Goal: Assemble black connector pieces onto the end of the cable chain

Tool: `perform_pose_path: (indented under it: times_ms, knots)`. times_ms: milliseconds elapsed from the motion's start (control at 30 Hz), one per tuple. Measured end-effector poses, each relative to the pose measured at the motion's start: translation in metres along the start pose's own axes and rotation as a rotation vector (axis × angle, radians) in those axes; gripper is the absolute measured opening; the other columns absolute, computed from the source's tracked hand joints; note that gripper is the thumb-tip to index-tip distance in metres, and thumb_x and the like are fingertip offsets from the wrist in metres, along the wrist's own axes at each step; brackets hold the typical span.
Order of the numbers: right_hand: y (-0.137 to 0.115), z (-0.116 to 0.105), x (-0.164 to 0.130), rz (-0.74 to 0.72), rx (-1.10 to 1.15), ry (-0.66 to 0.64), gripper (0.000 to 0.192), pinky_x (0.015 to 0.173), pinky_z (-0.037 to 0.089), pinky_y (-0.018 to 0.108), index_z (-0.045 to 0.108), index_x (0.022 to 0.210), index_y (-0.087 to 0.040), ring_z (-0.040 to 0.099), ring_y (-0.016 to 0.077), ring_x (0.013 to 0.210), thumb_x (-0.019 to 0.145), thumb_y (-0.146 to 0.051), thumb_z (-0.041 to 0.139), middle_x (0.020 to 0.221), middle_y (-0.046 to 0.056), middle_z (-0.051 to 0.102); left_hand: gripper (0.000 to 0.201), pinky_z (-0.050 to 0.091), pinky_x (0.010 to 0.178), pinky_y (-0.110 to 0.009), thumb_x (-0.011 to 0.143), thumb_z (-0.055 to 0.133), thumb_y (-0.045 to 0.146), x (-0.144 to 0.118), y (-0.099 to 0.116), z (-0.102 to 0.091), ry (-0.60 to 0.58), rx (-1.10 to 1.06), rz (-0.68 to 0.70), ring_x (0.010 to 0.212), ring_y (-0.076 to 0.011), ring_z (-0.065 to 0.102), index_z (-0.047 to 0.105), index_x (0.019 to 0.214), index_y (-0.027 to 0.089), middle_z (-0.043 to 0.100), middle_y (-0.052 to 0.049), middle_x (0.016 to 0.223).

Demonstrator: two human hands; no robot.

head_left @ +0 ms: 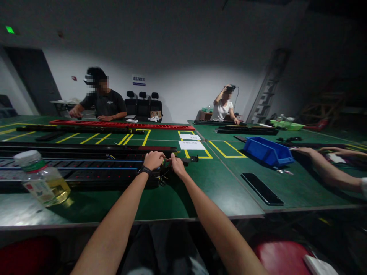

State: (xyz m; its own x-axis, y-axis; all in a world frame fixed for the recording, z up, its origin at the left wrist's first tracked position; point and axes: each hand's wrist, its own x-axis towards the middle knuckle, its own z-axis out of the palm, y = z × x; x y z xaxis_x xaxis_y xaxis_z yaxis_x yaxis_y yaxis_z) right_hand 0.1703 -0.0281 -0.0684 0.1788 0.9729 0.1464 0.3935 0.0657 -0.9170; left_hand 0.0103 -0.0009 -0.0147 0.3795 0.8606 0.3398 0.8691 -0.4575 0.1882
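My left hand (154,159) is closed over the right end of a long black strip (86,173) with rows of sockets that lies across the green table (200,191). My right hand (177,165) pinches a small bundle of coloured wires (166,162) at that same end, and the two hands almost touch. A small black part (194,158) lies just to the right of them. A dark band sits on my left wrist.
A plastic bottle of yellow liquid (43,179) stands front left. A blue bin (268,151) and a flat black bar (262,188) lie to the right. Another person's hands (315,152) reach in at the right edge. Two people sit at far tables.
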Motion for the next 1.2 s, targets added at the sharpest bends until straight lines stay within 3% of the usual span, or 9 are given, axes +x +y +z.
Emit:
perform_pose_path:
  times_ms: [133,200,267,467,600,800,933,1100,1200]
  knots:
    - [-0.004,-0.023,0.0,0.073,-0.145,0.227,0.052,0.082,0.051,0.033,0.079,0.103,-0.021,0.069,0.0249,0.089,0.104,-0.05,0.035,0.091,0.009,0.075,0.035,0.049,0.099,-0.036,0.091,0.049,0.026,0.0,0.0,-0.002,0.002,-0.001,-0.02,0.109,-0.0249,0.069,0.081,0.102,0.034,0.08,-0.002,0.111]
    - [-0.004,-0.04,-0.003,0.153,-0.268,0.383,0.038,0.085,0.052,0.036,0.074,0.115,-0.023,0.069,0.0278,0.097,0.1,-0.039,0.044,0.105,0.011,0.075,0.035,0.05,0.099,-0.035,0.091,0.049,0.025,0.0,0.0,-0.003,0.001,-0.011,-0.017,0.108,-0.0243,0.069,0.081,0.102,0.034,0.08,-0.001,0.111]
    - [-0.001,-0.055,-0.007,0.188,-0.378,0.449,0.037,0.087,0.052,0.039,0.067,0.128,-0.022,0.069,0.0302,0.103,0.096,-0.033,0.051,0.117,0.014,0.072,0.034,0.05,0.099,-0.035,0.091,0.05,0.024,0.0,-0.001,-0.003,-0.001,-0.024,-0.011,0.108,-0.0244,0.07,0.082,0.1,0.033,0.081,-0.001,0.11]
    - [0.012,-0.067,-0.01,0.258,-0.546,0.333,0.039,0.091,0.051,0.05,0.069,0.125,-0.018,0.069,0.0368,0.108,0.1,-0.04,0.049,0.119,0.021,0.071,0.033,0.05,0.099,-0.035,0.091,0.05,0.023,0.001,-0.004,-0.003,0.0,-0.049,-0.003,0.108,-0.0242,0.07,0.081,0.098,0.032,0.081,-0.001,0.109]
    - [0.018,-0.067,-0.002,0.264,-0.422,0.35,0.041,0.094,0.051,0.047,0.07,0.13,-0.022,0.068,0.0346,0.113,0.094,-0.039,0.061,0.122,0.018,0.072,0.035,0.051,0.099,-0.035,0.091,0.048,0.022,0.001,-0.005,-0.003,0.002,-0.056,0.0,0.107,-0.0236,0.071,0.081,0.098,0.032,0.081,0.0,0.107]
    - [0.018,-0.064,0.005,0.107,-0.252,0.381,0.033,0.098,0.051,0.039,0.077,0.12,-0.024,0.069,0.03,0.114,0.092,-0.031,0.06,0.119,0.011,0.076,0.035,0.051,0.099,-0.034,0.091,0.049,0.022,0.002,-0.006,-0.002,0.001,-0.061,0.004,0.107,-0.0232,0.071,0.081,0.098,0.032,0.081,0.0,0.108]
    - [0.011,-0.05,0.002,-0.017,-0.309,0.333,0.035,0.094,0.051,0.035,0.073,0.126,-0.024,0.07,0.026,0.109,0.095,-0.029,0.058,0.115,0.008,0.077,0.036,0.051,0.099,-0.034,0.09,0.048,0.022,0.002,-0.006,-0.001,0.001,-0.051,0.002,0.108,-0.0236,0.071,0.082,0.099,0.031,0.081,0.0,0.109]
    - [0.008,-0.034,-0.002,-0.157,-0.371,0.253,0.034,0.085,0.051,0.029,0.069,0.127,-0.02,0.071,0.0206,0.09,0.094,-0.025,0.06,0.094,0.004,0.078,0.036,0.052,0.098,-0.034,0.09,0.048,0.023,0.003,-0.006,0.001,0.002,-0.035,-0.001,0.107,-0.0241,0.072,0.082,0.101,0.032,0.081,0.0,0.109]
    - [0.008,-0.028,-0.005,-0.204,-0.425,0.205,0.033,0.083,0.051,0.028,0.07,0.127,-0.02,0.071,0.0205,0.091,0.096,-0.024,0.059,0.097,0.006,0.078,0.036,0.052,0.098,-0.034,0.09,0.049,0.023,0.003,-0.006,0.001,0.0,-0.036,-0.003,0.108,-0.024,0.072,0.082,0.101,0.032,0.081,0.0,0.11]
